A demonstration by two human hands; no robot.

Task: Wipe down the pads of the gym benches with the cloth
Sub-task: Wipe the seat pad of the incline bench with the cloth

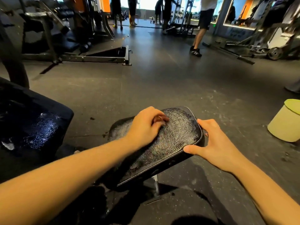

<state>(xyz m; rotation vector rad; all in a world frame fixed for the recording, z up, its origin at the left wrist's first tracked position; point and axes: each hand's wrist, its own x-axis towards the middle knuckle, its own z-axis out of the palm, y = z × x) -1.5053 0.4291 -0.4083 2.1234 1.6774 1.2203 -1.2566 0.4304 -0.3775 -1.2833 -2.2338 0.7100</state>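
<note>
A small black seat pad [177, 140] with a cracked, worn surface sits at centre on a metal post. My left hand [146, 125] rests on top of its far half with the fingers curled under; nothing shows inside them. My right hand [215, 146] holds the pad's right edge, thumb on the top seam and fingers down the side. A larger black bench pad [32, 124] with shiny wet-looking patches lies to the left. No cloth is visible anywhere.
A pale green bin [287, 122] stands on the floor at the right. A machine frame [105, 57] lies on the floor ahead left. A person's legs [199, 38] are ahead right, with more people and racks at the back. Dark rubber floor surrounds the bench.
</note>
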